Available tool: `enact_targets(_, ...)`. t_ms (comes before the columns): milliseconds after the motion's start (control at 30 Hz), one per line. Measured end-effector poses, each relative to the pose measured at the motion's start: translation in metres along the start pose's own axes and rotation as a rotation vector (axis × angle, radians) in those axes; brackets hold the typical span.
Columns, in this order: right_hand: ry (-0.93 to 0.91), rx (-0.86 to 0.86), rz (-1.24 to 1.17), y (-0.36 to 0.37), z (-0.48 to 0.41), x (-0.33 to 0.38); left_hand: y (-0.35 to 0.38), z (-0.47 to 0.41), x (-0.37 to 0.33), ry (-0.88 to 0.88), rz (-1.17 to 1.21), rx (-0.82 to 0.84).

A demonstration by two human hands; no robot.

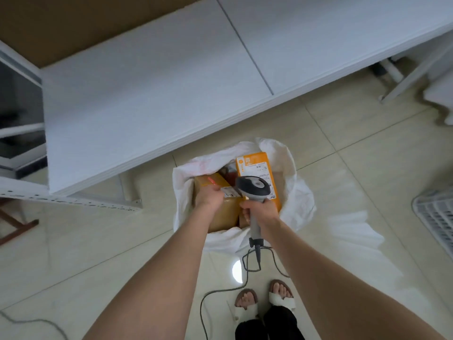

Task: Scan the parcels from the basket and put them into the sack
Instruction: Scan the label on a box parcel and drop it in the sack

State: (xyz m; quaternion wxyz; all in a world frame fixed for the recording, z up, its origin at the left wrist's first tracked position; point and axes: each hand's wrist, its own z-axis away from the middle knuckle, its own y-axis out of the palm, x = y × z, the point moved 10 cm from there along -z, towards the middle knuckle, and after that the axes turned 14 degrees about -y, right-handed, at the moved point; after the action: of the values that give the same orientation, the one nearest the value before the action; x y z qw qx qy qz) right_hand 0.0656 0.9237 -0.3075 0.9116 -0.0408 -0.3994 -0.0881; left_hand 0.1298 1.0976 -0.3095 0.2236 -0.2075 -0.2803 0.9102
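Note:
A white sack (297, 192) stands open on the floor in front of me. Inside it lies an orange parcel (255, 163) with a printed label. My left hand (209, 198) grips a brown cardboard parcel (225, 214) over the sack's mouth; a red scan line shows on the parcel's top. My right hand (261, 212) holds a grey barcode scanner (253, 186) by its handle, head pointed at the parcel's label. The scanner's cable (220, 293) trails down to the floor.
A white table (159, 82) runs across the view just beyond the sack. A white plastic basket (436, 214) sits at the right edge. Metal shelving (22, 133) stands at the left. My sandalled feet (264, 300) are on the tiled floor below.

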Motion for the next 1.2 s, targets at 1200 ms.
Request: enact_targets(1200, -0.119, -0.727, -0.774, -0.726, 0.258, 0.122, 0.465, 0.622, -0.377, 0.682, -0.548, 0.299)
